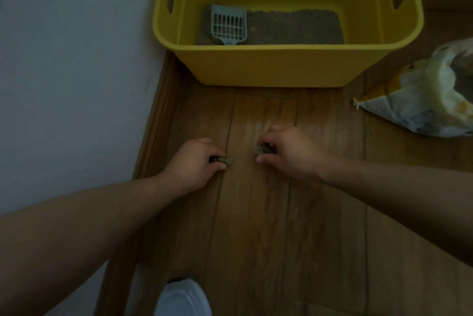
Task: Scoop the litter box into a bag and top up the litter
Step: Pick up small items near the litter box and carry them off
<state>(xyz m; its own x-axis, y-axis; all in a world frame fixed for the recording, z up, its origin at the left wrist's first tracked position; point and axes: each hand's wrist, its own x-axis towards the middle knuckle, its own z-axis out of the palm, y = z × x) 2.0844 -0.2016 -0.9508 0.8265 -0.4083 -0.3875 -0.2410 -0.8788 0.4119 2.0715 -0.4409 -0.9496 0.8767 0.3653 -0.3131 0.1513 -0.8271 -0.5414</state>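
Before the litter box (268, 67), the left hand (194, 162) and right hand (289, 152) each pinch a grey clump (225, 159). The scoop (229, 25) lies in the litter; bagging and topping up likely remain.

Both bare forearms reach forward from the lower corners and angle inward, so the hands lie near each other but apart. The left hand (195, 161) is turned back-up, its fingers and thumb curled round a grey lump (225, 160). The right hand (290, 153), slightly farther forward, is also back-up, with its curled fingers pinching a second grey lump (263, 149) above the thumb.
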